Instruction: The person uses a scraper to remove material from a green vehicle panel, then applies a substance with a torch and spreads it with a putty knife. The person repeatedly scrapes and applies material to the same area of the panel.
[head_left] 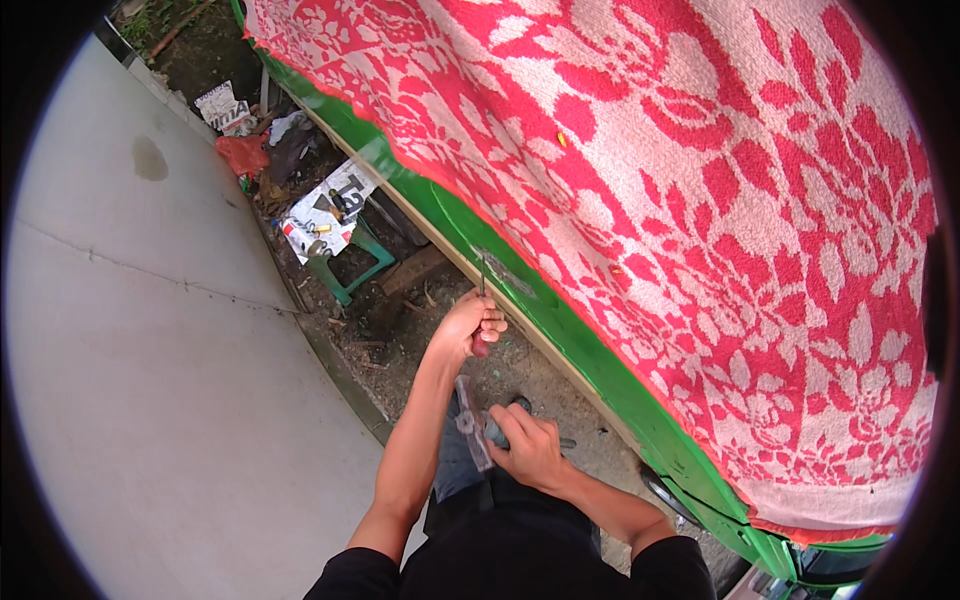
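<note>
My left hand (466,322) is closed around a screwdriver (481,346) with a dark red handle, its thin metal shaft pointing away from me. The tip reaches the side of a green painted vehicle body (455,215), by a rough grey patch (505,272) where the paint is gone. Lower down and nearer my body, my right hand (530,445) grips a hammer (473,424). Its worn metal head stands out to the left of my fingers, apart from the screwdriver, and part of the handle is hidden in my palm.
A red and white floral cloth (650,180) drapes over the green body. On the left rises a pale grey curved surface (150,330). Between them, a green plastic stool (358,262) bears printed sheets (318,222). A red bag (242,155) lies among litter beyond it.
</note>
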